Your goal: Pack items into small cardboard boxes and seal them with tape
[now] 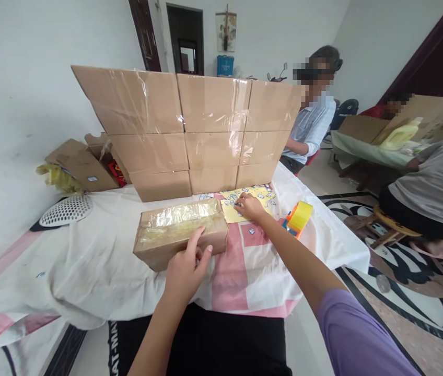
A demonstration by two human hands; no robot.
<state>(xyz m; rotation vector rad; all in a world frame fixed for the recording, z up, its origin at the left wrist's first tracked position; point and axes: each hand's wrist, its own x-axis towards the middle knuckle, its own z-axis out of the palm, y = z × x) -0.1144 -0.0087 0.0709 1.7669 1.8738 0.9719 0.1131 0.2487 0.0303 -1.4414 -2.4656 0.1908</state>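
A small brown cardboard box [178, 250] stands in front of me, its top crossed by shiny clear tape. My left hand [186, 269] rests against its near side, index finger and thumb apart and the other fingers curled. Just right of the box lies a yellow sheet [229, 213] strewn with several small pale pieces. Over this sheet my right hand [251, 207] reaches down with its fingertips drawn together; whatever is between them is too small to make out. A tape dispenser [299, 216] with a yellow roll sits to the right of my right forearm.
Taped cardboard panels [213, 133] stand upright behind the box. At the left are a white perforated object [67, 210] and an open carton [84, 167]. A cloth [104, 261] covers the table. Beyond its right edge a person [315, 115] sits; others are farther right.
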